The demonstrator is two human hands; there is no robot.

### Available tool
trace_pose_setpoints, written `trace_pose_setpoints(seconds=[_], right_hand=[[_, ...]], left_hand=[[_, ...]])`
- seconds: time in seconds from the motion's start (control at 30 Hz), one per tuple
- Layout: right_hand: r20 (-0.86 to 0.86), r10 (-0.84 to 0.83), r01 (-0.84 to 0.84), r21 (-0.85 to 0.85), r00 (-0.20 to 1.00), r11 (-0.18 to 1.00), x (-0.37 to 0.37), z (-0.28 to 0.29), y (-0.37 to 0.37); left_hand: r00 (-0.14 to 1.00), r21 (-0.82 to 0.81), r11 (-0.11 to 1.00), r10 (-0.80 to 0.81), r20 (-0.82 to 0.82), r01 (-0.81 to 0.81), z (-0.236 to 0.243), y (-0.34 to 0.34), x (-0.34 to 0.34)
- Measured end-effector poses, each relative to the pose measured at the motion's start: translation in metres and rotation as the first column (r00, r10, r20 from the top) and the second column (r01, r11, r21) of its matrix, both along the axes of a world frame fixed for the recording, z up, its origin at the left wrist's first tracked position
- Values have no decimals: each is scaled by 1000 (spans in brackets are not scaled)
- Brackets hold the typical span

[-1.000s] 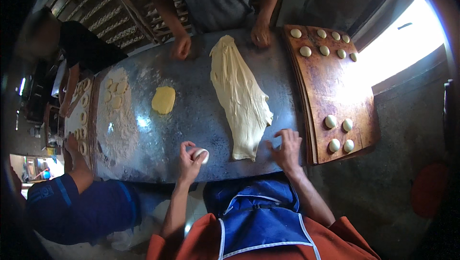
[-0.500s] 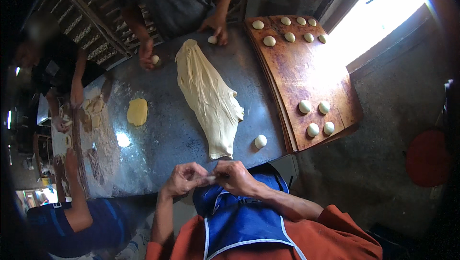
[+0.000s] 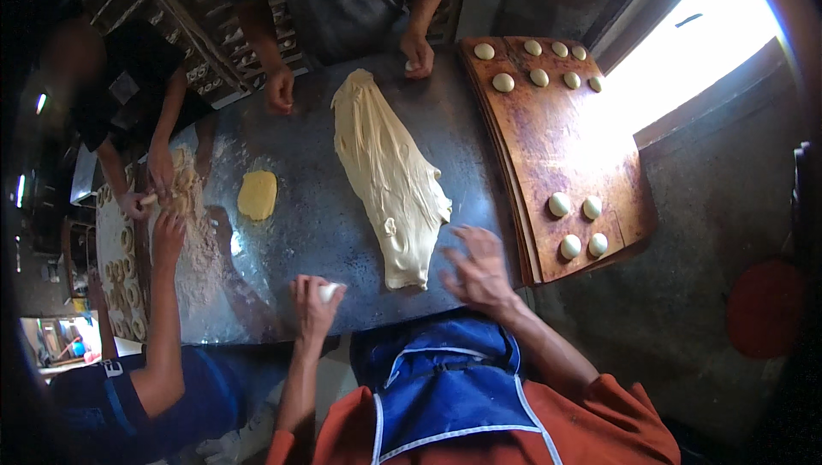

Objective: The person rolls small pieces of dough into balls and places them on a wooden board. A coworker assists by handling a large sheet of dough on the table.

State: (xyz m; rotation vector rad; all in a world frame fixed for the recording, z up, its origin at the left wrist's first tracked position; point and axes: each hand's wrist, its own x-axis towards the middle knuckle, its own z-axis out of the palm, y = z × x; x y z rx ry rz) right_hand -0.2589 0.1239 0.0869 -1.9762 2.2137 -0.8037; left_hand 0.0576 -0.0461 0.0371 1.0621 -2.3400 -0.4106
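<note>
My left hand is closed round a small white dough ball, just over the table's near edge. To its right, my right hand reaches over the tabletop with fingers spread and slightly blurred. Whether a dough ball lies under that palm is hidden. Between my hands and farther off stretches a long, pale mass of dough. Its near end shows a small torn lump and narrows towards me. A flat yellow piece lies left of the dough on the dark table.
Stacked wooden boards at the right carry several dough balls. Across the table a person in a grey shirt works with both hands. At the left, two people handle dough on a floured area, beside several ring-shaped pieces.
My hands have parted from their meeting point at the dough's near end. The left went left with a dough ball; the right moved right, over where a dough ball lay.
</note>
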Motion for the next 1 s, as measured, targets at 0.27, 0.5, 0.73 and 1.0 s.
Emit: trace_pose_setpoints(seconds=[0.27,0.5,0.73,1.0], right_hand=[[382,-92,77,55,920,996,42,-79,19],[39,-293,292,17,955,956,11,-56,-38],[-65,-243,240,-51,968,970,-36,-66,-24],[-102,-194,204,94,976,974,-45,-72,-17]], left_hand=[[972,237,971,89,-218,-36,-38,45,-53],[902,270,905,385,-192,-329,-26,0,-85],[927,303,918,322,-192,-257,-28,-27,-55],[985,186,974,150,-89,-132,-33,-2,-21]])
